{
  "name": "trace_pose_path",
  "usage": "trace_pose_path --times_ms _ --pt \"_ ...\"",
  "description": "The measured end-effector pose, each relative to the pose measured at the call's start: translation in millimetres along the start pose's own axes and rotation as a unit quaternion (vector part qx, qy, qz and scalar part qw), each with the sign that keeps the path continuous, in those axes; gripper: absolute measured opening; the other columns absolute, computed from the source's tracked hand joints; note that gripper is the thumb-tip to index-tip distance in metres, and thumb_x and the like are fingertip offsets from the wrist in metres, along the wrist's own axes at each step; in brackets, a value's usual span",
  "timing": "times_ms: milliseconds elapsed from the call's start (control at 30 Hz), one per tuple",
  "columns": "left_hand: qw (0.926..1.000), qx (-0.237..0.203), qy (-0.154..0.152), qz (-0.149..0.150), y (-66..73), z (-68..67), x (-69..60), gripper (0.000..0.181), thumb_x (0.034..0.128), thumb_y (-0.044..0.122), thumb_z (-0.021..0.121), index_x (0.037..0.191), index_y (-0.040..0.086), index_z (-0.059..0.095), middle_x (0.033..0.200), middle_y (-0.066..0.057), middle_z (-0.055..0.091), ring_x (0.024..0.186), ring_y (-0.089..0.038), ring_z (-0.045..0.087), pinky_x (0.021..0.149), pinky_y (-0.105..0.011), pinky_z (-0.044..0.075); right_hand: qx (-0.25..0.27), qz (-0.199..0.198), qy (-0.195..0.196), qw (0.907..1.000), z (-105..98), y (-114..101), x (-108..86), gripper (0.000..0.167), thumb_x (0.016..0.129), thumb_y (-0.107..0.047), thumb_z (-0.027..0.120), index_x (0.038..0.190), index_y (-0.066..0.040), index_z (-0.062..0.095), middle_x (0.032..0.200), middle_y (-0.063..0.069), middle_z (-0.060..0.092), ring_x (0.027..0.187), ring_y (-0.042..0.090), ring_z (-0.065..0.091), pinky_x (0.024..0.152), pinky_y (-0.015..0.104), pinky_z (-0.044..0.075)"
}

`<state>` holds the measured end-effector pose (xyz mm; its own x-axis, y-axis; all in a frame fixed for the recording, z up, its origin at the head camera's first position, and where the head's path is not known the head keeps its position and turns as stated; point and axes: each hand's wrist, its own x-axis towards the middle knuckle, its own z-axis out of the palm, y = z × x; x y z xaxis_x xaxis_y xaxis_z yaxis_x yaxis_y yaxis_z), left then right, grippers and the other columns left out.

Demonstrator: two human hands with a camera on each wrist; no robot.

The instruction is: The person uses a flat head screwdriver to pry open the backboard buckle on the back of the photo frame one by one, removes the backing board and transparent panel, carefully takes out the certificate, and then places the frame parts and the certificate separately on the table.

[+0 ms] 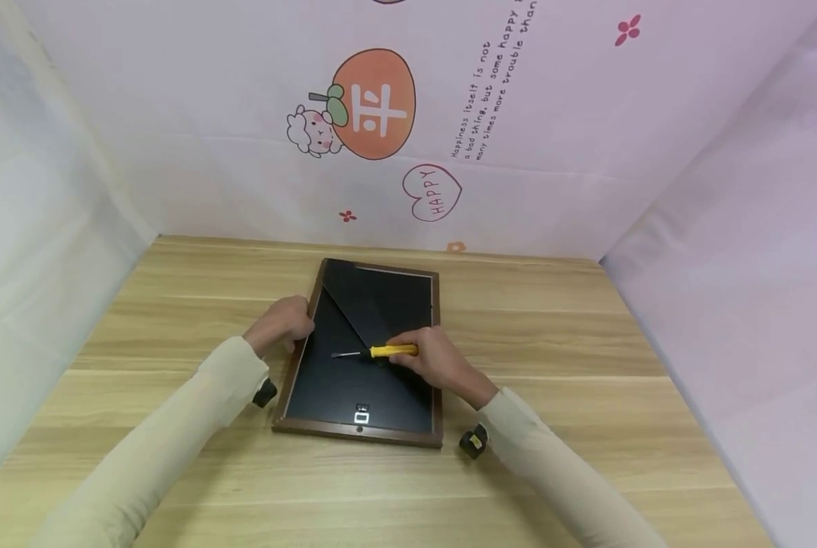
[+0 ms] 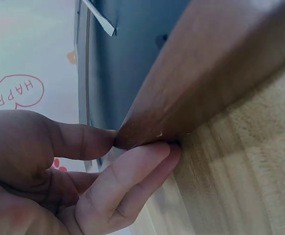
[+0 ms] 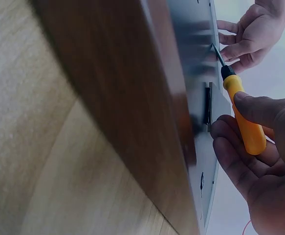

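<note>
A picture frame [image 1: 283,403] with a brown border lies back side up on the table, its black backing [image 1: 326,388] showing. My left hand [image 1: 286,321] pinches the frame's left edge; in the left wrist view the thumb is on top and the fingers [image 2: 127,176] are against the outer side. My right hand [image 1: 435,356] holds a screwdriver [image 1: 396,350] by its yellow handle above the backing. Its metal tip points left, toward the left hand. A black easel stand [image 1: 353,304] lies slantwise across the backing, its lower end near the right hand.
A small metal hanger [image 1: 362,417] sits on the backing near the frame's front edge. The wood-grain table [image 1: 552,472] extends around the frame. A printed white cloth [image 1: 518,198] rises behind, with pale cloth walls at both sides. Each wrist carries a small black camera [image 1: 473,441].
</note>
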<state>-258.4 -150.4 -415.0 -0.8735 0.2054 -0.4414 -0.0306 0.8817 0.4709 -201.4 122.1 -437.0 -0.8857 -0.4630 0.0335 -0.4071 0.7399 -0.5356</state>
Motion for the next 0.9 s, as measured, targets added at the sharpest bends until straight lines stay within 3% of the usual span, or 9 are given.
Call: trace_pose_path --times_ms 133,367,600,700,900 --pt "0.9998 -0.015 -0.008 -0.003 -2.1 0.0 -3.2 0.012 0.0955 0.003 0.041 0.097 -0.004 0.050 0.081 -0.014 0.051 0.058 -0.022 0.067 0.056 -0.028 0.054 -0.001 0.004 -0.008 1.0000 -1 -1 -0.6 0.026 0.090 -0.018 0.072 0.114 -0.009 0.074 0.109 0.007 0.074 0.084 0.012 0.063 0.080 0.030 0.057" --pt "0.9967 -0.081 -0.013 -0.003 -9.0 1.3 -5.5 0.037 0.0963 0.004 0.043 0.129 -0.013 0.043 0.112 -0.029 0.055 0.059 -0.020 0.066 0.060 -0.031 0.058 -0.001 0.007 -0.014 0.9999 -2 -2 -0.4 0.026 0.090 -0.018 0.072 0.115 -0.009 0.073 0.110 0.007 0.074 0.083 0.012 0.061 0.078 0.029 0.056" --pt "0.9908 -0.133 -0.025 -0.009 -12.5 4.6 -3.6 0.053 0.0984 0.002 0.045 0.146 -0.013 0.028 0.139 -0.037 0.042 0.058 -0.019 0.064 0.058 -0.030 0.058 -0.007 0.009 -0.017 0.9998 -1 -1 -0.2 0.026 0.090 -0.018 0.072 0.115 -0.010 0.074 0.110 0.006 0.074 0.084 0.012 0.062 0.080 0.030 0.056" --pt "0.9886 -0.148 -0.025 -0.012 -12.5 5.6 -4.1 0.051 0.0979 0.001 0.046 0.144 -0.013 0.030 0.136 -0.036 0.043 0.063 -0.021 0.065 0.057 -0.030 0.058 -0.005 0.007 -0.018 0.9998 -1 -2 -0.4 0.026 0.090 -0.019 0.072 0.115 -0.010 0.074 0.110 0.007 0.074 0.085 0.012 0.062 0.080 0.031 0.057" --pt "0.9825 -0.184 -0.032 0.001 -14.0 8.7 -5.4 0.033 0.0978 0.000 0.047 0.129 -0.010 0.046 0.109 -0.026 0.058 0.066 -0.021 0.062 0.056 -0.029 0.058 -0.007 0.005 -0.040 0.9992 -1 -4 -2.3 0.027 0.091 -0.022 0.071 0.116 -0.014 0.074 0.110 0.005 0.074 0.081 0.011 0.060 0.074 0.026 0.055"
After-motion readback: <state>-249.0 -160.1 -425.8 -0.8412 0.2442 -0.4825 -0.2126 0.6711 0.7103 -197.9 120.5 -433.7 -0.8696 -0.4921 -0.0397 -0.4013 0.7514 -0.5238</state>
